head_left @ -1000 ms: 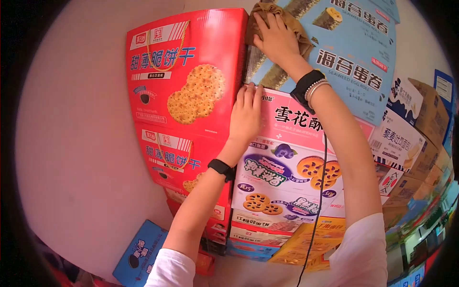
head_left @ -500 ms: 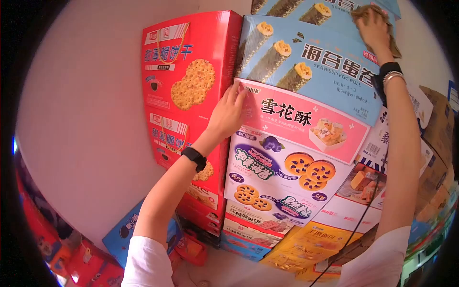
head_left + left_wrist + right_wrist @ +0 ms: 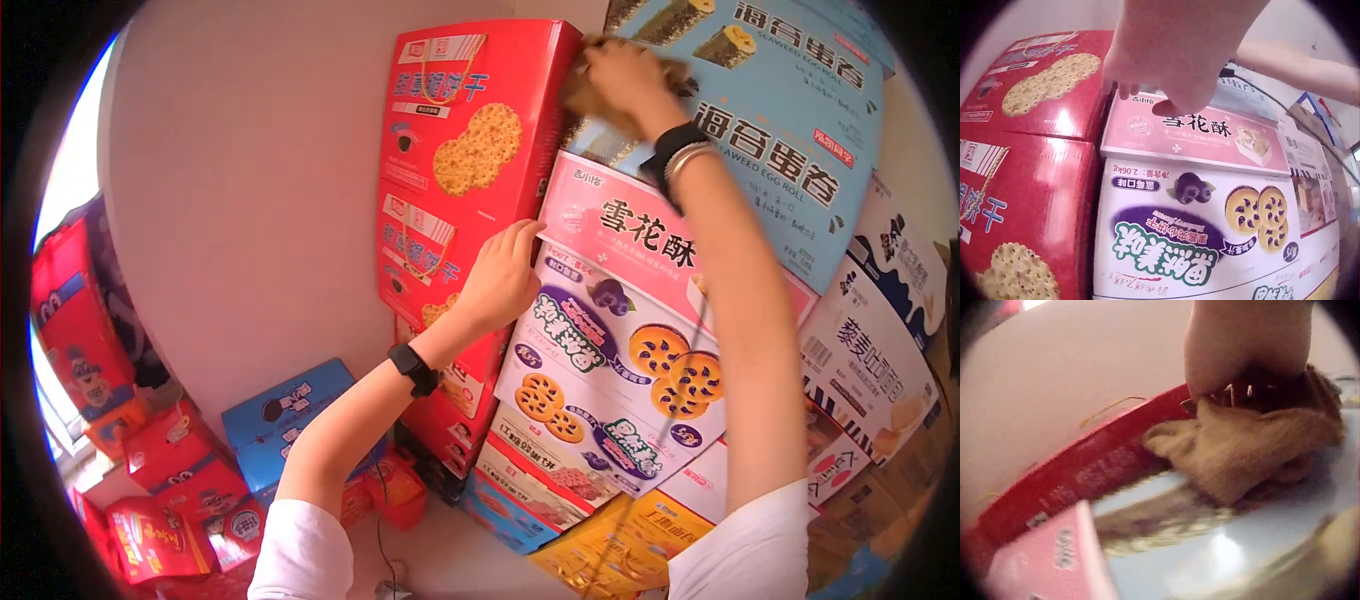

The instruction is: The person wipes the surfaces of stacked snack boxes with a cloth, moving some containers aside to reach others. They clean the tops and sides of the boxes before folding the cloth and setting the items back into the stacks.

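The right hand (image 3: 632, 82) presses a bunched brown cloth (image 3: 1235, 450) against the left end of a light-blue seaweed egg roll carton (image 3: 790, 190); its fingers are blurred or hidden, so I cannot tell whether they are curled round the cloth. The left hand (image 3: 505, 275) has its fingers unclenched, grasping nothing, the fingertips at the left edge of a pink box (image 3: 580, 205) printed with a cut sweet in a tray.

Left of both hands' fingers stands a red box (image 3: 480, 130) picturing crackers, with a gold cord handle, on top of a similar red box (image 3: 400, 240). Below the left fingers, under the pink box, are white cartons (image 3: 600, 345) showing blueberries and biscuits; farther below are yellow boxes (image 3: 620, 540). Their contents are hidden inside.
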Tool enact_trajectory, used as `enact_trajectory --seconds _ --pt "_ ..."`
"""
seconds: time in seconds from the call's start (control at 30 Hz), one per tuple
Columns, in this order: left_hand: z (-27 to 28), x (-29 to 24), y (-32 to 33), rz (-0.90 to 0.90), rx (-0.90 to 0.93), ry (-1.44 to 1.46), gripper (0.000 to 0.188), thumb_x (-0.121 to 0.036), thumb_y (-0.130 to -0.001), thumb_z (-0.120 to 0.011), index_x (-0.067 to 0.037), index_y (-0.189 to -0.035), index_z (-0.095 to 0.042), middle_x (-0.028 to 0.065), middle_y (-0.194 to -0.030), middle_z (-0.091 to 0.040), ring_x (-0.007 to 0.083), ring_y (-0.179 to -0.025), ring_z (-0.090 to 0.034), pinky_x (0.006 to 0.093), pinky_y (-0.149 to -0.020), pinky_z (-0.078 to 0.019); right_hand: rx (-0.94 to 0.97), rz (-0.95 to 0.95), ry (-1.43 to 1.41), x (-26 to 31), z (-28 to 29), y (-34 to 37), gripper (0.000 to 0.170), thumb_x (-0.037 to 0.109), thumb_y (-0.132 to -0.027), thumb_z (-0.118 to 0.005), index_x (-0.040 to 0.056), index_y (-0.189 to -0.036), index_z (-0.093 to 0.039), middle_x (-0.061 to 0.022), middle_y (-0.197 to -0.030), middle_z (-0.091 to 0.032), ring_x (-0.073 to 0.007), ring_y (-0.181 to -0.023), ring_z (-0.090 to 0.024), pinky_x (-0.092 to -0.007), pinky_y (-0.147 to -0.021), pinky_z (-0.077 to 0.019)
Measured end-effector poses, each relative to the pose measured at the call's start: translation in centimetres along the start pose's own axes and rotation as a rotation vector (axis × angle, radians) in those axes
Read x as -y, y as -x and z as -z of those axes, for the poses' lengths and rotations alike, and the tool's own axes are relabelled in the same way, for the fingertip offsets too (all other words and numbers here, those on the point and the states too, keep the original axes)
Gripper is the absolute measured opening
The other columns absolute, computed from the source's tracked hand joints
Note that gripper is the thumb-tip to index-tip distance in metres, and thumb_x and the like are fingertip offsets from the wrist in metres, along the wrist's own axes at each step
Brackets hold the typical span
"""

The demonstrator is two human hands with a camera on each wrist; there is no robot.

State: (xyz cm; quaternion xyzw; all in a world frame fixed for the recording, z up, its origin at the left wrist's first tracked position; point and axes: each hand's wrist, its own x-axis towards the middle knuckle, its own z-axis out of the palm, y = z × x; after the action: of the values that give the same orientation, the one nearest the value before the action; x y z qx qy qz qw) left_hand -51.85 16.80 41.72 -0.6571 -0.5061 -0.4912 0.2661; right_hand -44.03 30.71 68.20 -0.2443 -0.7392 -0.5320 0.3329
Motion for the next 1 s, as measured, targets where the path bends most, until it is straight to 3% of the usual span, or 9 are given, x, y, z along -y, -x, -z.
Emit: enact_trajectory --seconds 0.1,0.2,0.3,0.53,0.63,0.73,0.77,0.87,1.0 --pt "1.7 0.1 0.4 0.009 0.052 -0.111 0.056 0.000 -0.069 -0.050 0.000 -0.123 -0.035 0.0207 -0.120 -0.043 0.0358 -0.113 -0.042 0.0423 -0.096 -0.0340 -0.092 -0.060 0.007 5.7 -2.8 3.3 0.035 0.020 -0.084 -0.041 0.0045 -0.113 -0.053 -0.0102 -0.112 -0.054 -0.0250 -0.106 -0.048 -0.0390 -0.088 -0.0352" --pt "1.7 0.8 0.7 0.050 0.072 -0.196 0.058 -0.002 -0.071 -0.050 0.000 -0.126 -0.033 0.0206 -0.121 -0.042 0.0349 -0.113 -0.042 0.0426 -0.096 -0.0338 -0.275 -0.109 -0.038 7.8 -5.9 7.5 0.040 0.021 -0.082 -0.044 0.0070 -0.119 -0.050 -0.0066 -0.115 -0.051 -0.0210 -0.109 -0.045 -0.0363 -0.089 -0.0342" --pt "1.1 -0.6 -1.1 -0.011 0.150 -0.190 0.060 -0.004 -0.073 -0.051 0.000 -0.129 -0.031 0.0214 -0.124 -0.040 0.0361 -0.115 -0.040 0.0418 -0.098 -0.0327 -0.178 -0.073 -0.221 7.8 -4.1 11.3 0.045 0.026 -0.075 -0.055 0.0097 -0.117 -0.051 -0.0071 -0.108 -0.053 -0.0204 -0.104 -0.049 -0.0352 -0.087 -0.0382" --pt "-5.7 -10.0 -11.7 -0.334 -0.373 0.100 0.058 -0.021 -0.085 -0.048 0.002 -0.133 -0.025 0.0231 -0.135 -0.030 0.0394 -0.121 -0.032 0.0434 -0.102 -0.0257 -0.257 -0.182 -0.039 -1.9 0.7 15.0 0.047 0.032 -0.072 -0.058 0.0143 -0.116 -0.052 -0.0032 -0.106 -0.052 -0.0189 -0.107 -0.045 -0.0355 -0.091 -0.0329" --pt "-7.1 -14.8 -16.5 -0.496 -0.496 0.250 0.063 -0.030 -0.083 -0.050 0.001 -0.132 -0.027 0.0248 -0.135 -0.028 0.0415 -0.120 -0.032 0.0445 -0.101 -0.0257 -0.128 -0.176 0.111 -7.8 4.3 17.1 0.047 0.031 -0.076 -0.053 0.0157 -0.119 -0.047 -0.0028 -0.110 -0.050 -0.0204 -0.109 -0.045 -0.0373 -0.093 -0.0331" --pt "-6.1 -20.3 -18.9 -0.534 -0.490 0.240 0.062 -0.033 -0.083 -0.046 0.005 -0.129 -0.032 0.0266 -0.129 -0.036 0.0387 -0.120 -0.034 0.0420 -0.101 -0.0267 -0.042 -0.210 0.113 -12.1 7.2 18.1 0.045 0.026 -0.079 -0.048 0.0091 -0.120 -0.046 -0.0085 -0.118 -0.048 -0.0239 -0.110 -0.045 -0.0377 -0.093 -0.0349" --pt "-7.0 -21.1 -19.7 -0.532 -0.488 0.248 0.062 -0.033 -0.083 -0.046 0.005 -0.129 -0.032 0.0266 -0.129 -0.036 0.0387 -0.120 -0.034 0.0420 -0.101 -0.0267 -0.024 -0.279 0.164 -12.6 8.6 18.2 0.044 0.032 -0.084 -0.044 0.0043 -0.118 -0.047 -0.0173 -0.119 -0.049 -0.0299 -0.109 -0.047 -0.0413 -0.092 -0.0379" --pt "-9.0 -22.9 -20.8 -0.411 -0.419 0.235 0.064 -0.033 -0.080 -0.050 0.002 -0.131 -0.031 0.0269 -0.131 -0.035 0.0398 -0.123 -0.031 0.0439 -0.103 -0.0241 -0.041 -0.359 0.143 -14.9 9.2 20.6 0.051 0.036 -0.083 -0.044 0.0059 -0.125 -0.041 -0.0135 -0.128 -0.043 -0.0244 -0.122 -0.034 -0.0346 -0.103 -0.0240" --pt "-12.0 -23.5 -17.9 -0.499 -0.544 0.347 0.070 -0.039 -0.074 -0.056 0.000 -0.128 -0.035 0.0286 -0.132 -0.030 0.0431 -0.117 -0.034 0.0462 -0.099 -0.0271 -0.341 -0.161 0.217 -15.2 8.0 25.7 0.053 0.027 -0.080 -0.048 0.0130 -0.130 -0.038 -0.0085 -0.115 -0.048 -0.0253 -0.109 -0.044 -0.0381 -0.092 -0.0351"
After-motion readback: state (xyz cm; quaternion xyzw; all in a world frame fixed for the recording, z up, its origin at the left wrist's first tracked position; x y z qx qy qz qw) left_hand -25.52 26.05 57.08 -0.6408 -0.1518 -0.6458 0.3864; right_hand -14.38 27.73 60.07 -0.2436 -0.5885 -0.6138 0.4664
